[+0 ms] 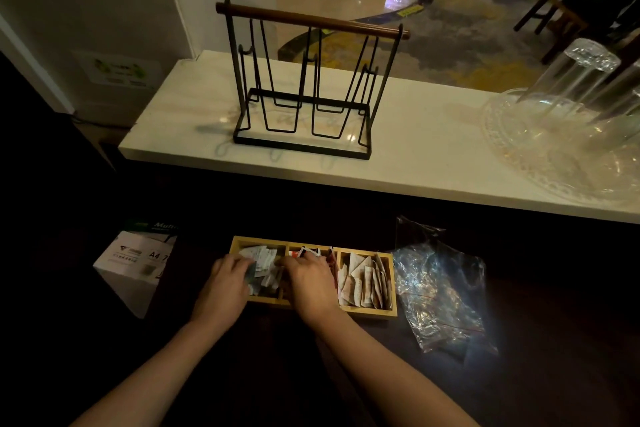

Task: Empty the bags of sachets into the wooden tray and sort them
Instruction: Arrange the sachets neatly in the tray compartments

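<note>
A wooden tray (367,313) with three compartments lies on the dark lower counter. Its left compartment holds white sachets (262,258), its middle one red sachets (304,252), its right one beige sachets (363,282) standing on edge. My left hand (225,282) rests at the left compartment, fingers curled onto the white sachets. My right hand (310,279) covers the middle compartment, fingertips down among the sachets near the divider. Two crumpled clear plastic bags (438,295) lie right of the tray and look empty.
A white A4 paper ream (133,265) stands left of the tray. On the raised white marble ledge behind are a black wire rack (304,87) with a wooden handle, and a glass tray (568,152) with upturned glasses (571,76) at the right.
</note>
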Demonstrator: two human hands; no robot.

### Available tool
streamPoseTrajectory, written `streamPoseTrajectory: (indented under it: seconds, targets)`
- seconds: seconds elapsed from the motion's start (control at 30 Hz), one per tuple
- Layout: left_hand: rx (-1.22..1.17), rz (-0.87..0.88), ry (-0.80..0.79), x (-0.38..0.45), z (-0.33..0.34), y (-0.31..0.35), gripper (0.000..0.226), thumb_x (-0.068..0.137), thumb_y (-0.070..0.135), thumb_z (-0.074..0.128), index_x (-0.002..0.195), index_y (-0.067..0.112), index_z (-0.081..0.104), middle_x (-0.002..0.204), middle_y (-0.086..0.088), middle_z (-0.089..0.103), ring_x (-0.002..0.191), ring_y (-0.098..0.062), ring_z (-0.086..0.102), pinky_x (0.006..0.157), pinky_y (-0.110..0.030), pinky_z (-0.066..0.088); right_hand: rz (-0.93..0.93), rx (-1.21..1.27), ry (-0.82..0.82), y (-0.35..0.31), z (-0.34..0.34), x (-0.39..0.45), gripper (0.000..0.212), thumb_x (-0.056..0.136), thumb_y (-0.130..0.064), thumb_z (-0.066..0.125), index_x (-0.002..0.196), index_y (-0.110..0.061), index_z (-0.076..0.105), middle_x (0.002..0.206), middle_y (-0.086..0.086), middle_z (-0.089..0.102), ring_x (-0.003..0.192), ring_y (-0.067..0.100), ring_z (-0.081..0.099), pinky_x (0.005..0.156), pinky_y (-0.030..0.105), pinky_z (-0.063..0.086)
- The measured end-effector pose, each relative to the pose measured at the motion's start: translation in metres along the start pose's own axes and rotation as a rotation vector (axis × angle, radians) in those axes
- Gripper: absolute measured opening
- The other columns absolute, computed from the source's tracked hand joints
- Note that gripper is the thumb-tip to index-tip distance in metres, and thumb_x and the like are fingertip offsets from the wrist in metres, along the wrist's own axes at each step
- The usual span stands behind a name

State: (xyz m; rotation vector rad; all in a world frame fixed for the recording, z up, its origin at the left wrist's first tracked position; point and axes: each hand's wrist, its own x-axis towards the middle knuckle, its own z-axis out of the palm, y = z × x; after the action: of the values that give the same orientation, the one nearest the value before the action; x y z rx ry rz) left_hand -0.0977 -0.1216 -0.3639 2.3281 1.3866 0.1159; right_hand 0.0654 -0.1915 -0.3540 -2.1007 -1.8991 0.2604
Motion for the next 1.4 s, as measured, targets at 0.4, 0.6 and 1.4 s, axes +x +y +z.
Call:
streamPoseTrajectory:
  seconds: [0.4,0.6,1.4]
  targets:
    - [0.032,0.009,-0.143,0.0,0.002,0.008,0.06,0.094,0.022,0.049,0.147,0.034,0.024,0.154,-0.005,0.02,0.139,-0.026,0.025,0.103,-0.039,0.044,0.256,0.255,-0.236,-0.029,0.003,0.025,0.018,0.092,-0.02,0.057,0.102,-0.011,0.069,0.098,0.009,0.07,0.09,0.024,0.066,0.077,0.035,0.055]
    - [0.005,0.019,-0.117,-0.004,0.004,0.008,0.065,0.092,0.019,0.051,0.148,0.034,0.021,0.159,0.002,0.009,0.143,-0.023,0.018,0.104,-0.037,0.044,0.274,0.229,-0.058,-0.034,0.012,0.003,0.022,0.091,-0.006,0.056,0.112,-0.01,0.06,0.111,0.009,0.061,0.093,0.019,0.063,0.076,0.022,0.052]
    - [0.124,0.202,-0.121,-0.015,0.009,0.007,0.032,0.095,0.028,0.046,0.122,0.02,0.06,0.135,0.007,0.047,0.125,-0.011,0.042,0.1,-0.029,0.043,0.196,0.266,-0.089,-0.026,0.017,-0.006,0.013,0.096,-0.019,0.046,0.109,-0.016,0.045,0.097,0.008,0.066,0.082,0.025,0.066,0.067,0.038,0.056]
